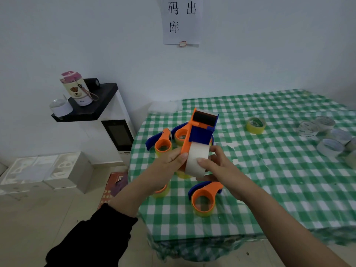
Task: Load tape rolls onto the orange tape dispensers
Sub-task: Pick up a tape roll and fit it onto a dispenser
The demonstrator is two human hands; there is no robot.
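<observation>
An orange tape dispenser with blue parts and a black roller is held up above the green checked table. A white tape roll sits at its lower end. My left hand grips the dispenser's orange side, thumb against the roll's edge. My right hand holds the white roll from the right and below. Three more orange dispensers with yellow rolls lie below: one at the front, two at the back left.
A loose yellow roll lies further back on the table. Several clear rolls are grouped at the right edge. Left of the table stands a white cabinet with a cup on its black shelf; grey boxes are on the floor.
</observation>
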